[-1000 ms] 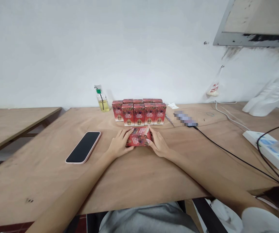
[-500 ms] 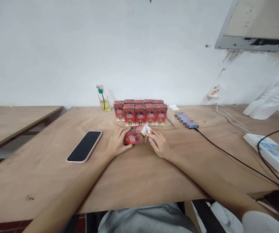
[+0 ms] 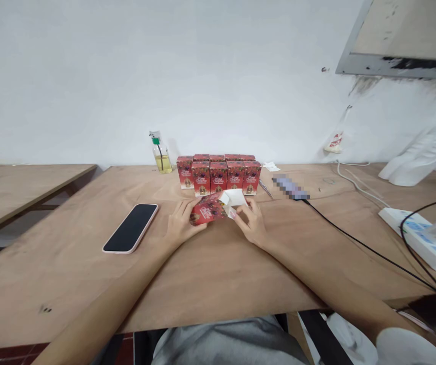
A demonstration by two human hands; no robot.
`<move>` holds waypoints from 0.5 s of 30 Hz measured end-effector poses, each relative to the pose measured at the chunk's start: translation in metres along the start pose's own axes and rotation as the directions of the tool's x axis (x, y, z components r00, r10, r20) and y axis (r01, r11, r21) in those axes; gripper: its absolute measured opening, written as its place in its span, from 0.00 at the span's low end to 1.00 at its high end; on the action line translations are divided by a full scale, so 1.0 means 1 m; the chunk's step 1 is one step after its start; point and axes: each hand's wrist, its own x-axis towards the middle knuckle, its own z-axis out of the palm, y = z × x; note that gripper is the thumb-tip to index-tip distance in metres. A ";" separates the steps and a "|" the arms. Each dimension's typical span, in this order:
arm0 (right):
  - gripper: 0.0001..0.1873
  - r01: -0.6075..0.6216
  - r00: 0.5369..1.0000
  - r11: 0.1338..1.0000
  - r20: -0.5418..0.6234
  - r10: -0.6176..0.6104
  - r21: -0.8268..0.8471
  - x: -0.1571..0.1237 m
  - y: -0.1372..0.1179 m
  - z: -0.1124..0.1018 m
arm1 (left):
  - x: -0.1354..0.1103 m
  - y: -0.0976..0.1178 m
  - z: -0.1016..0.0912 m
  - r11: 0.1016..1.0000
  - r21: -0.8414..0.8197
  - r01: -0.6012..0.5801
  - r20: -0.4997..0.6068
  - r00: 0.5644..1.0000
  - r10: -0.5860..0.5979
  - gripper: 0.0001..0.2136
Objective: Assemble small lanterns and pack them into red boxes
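1. Your left hand [image 3: 180, 222] has its grip closed around the left end of a red printed box [image 3: 204, 210]; the box lies tilted on its side between your two hands, at or just over the counter [image 3: 210, 274]; I cannot tell whether it touches.
2. Your right hand [image 3: 253, 224] is at the box's opened right end; its grip is narrow, thumb and fingers at the white flaps [image 3: 235, 196]; I cannot tell whether they pinch.
3. Just beyond your hands, upright red boxes [image 3: 218, 175] stand packed together; left of them is a clear bottle [image 3: 163, 163] of yellow liquid.
4. Left of your left hand lies a dark-screened phone [image 3: 131, 228]; right of the upright boxes lies a slim tool [image 3: 266, 188].
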 end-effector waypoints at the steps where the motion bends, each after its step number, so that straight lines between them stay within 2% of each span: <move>1: 0.12 0.001 1.000 1.000 0.005 -0.001 0.022 0.001 0.001 0.000 | 0.000 -0.001 0.000 1.000 0.013 0.013 -0.022 1.000 -0.013 0.30; 4: 0.11 -0.002 1.000 0.994 0.009 0.001 0.106 0.002 0.004 0.002 | 0.000 -0.004 -0.002 0.999 0.040 0.005 -0.036 0.999 -0.004 0.30; 7: 0.11 -0.017 0.999 0.990 -0.040 0.023 0.140 0.003 0.005 0.002 | 0.000 -0.003 -0.002 0.998 0.063 -0.030 -0.034 0.999 0.032 0.30; 11: 0.10 0.040 0.995 0.989 -0.097 -0.026 0.145 0.003 0.003 0.001 | -0.001 0.000 0.000 0.995 0.085 -0.051 -0.056 0.997 0.056 0.32; 15: 0.11 0.102 0.989 0.991 -0.112 -0.091 0.092 0.002 0.004 0.002 | -0.001 -0.001 0.001 0.995 0.104 -0.011 -0.022 1.000 0.013 0.32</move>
